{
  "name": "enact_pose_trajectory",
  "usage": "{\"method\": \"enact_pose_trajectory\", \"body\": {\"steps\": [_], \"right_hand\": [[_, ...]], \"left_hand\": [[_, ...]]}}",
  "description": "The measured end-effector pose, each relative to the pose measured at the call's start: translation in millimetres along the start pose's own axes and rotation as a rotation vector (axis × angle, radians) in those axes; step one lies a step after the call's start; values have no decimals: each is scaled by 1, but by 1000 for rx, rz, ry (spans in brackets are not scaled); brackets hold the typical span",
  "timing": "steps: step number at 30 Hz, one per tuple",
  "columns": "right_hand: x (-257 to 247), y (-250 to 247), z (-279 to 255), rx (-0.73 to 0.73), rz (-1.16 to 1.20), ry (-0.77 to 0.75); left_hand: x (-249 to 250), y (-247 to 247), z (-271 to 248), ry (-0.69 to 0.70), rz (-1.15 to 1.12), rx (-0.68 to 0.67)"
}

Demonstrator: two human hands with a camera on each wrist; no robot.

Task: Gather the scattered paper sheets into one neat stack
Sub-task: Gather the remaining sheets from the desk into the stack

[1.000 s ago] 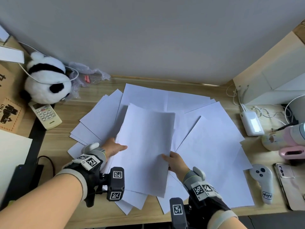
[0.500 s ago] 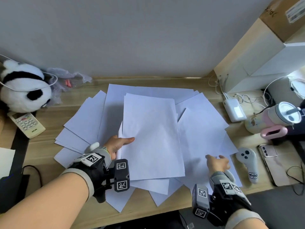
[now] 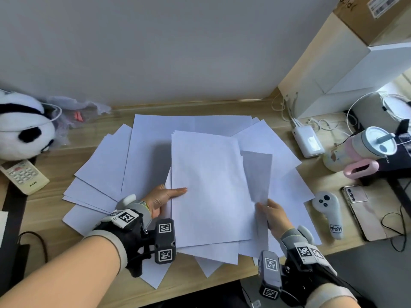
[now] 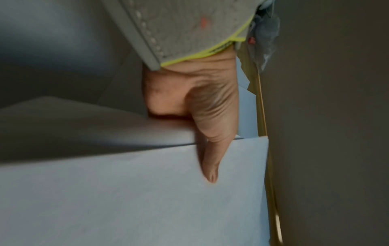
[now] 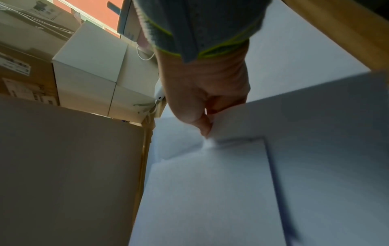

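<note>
White paper sheets (image 3: 106, 165) lie fanned over the wooden desk (image 3: 57, 161). My left hand (image 3: 164, 197) pinches the left edge of a small gathered stack (image 3: 209, 187) at the middle, thumb (image 4: 210, 159) on top and the fingers hidden underneath. My right hand (image 3: 270, 213) pinches the near edge of a single sheet (image 3: 258, 174) just right of the stack; that sheet is lifted and tilted, its shaded underside showing. In the right wrist view the thumb and a finger (image 5: 205, 126) clamp that sheet's edge (image 5: 294, 119).
A plush panda (image 3: 22, 130) and a remote (image 3: 24, 176) sit at the left. On the right are a power bank (image 3: 309, 141), a pink tumbler (image 3: 360, 152), a white controller (image 3: 329, 210), a phone (image 3: 364, 214) and boxes (image 3: 333, 81). Paper corners overhang the desk's front edge.
My right hand left the stack, reached right onto the loose sheets, then picked one up and raised it toward the stack. The left hand kept its hold.
</note>
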State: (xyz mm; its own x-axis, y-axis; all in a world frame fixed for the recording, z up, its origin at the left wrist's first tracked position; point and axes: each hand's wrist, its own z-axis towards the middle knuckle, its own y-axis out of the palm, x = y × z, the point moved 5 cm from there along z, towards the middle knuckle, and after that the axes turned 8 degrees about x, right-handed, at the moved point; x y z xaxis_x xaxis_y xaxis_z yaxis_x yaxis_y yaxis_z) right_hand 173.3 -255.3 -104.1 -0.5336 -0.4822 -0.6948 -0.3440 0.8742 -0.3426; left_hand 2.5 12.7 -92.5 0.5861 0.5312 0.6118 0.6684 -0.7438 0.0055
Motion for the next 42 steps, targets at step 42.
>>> {"method": "enact_pose_trajectory", "body": {"steps": [42], "right_hand": [[-120,73,-55,-208,357,-463]], "left_hand": [[81,-14,-37,515,-110,165]]}}
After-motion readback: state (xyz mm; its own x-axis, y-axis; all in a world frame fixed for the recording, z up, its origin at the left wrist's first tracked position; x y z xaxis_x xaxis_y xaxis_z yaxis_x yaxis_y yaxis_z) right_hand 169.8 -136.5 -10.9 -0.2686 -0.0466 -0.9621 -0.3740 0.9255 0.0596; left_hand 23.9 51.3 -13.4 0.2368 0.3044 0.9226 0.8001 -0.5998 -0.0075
